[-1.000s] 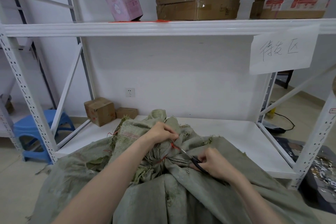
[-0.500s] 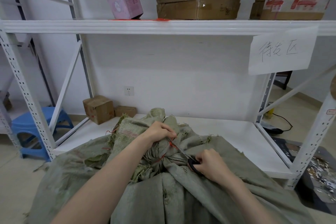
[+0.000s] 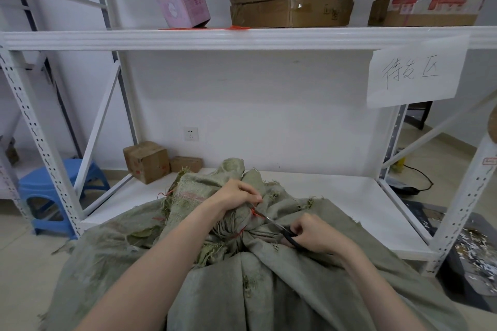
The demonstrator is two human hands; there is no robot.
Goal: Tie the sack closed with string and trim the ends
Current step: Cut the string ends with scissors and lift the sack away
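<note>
Scissors (image 3: 279, 229) now nearer string (image 3: 253, 213)

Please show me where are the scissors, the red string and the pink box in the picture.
scissors (image 3: 291, 238): head view, on the black handle beside the right hand's fingers.
red string (image 3: 253, 213): head view, on the strand at the sack's gathered neck.
pink box (image 3: 183, 5): head view, on its front face, upper shelf.

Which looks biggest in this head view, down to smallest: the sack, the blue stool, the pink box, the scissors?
1. Sack, though nearness inflates it.
2. Blue stool.
3. Pink box, farther off, so true rank against the stool is unsure.
4. Scissors, partly hidden.
</note>
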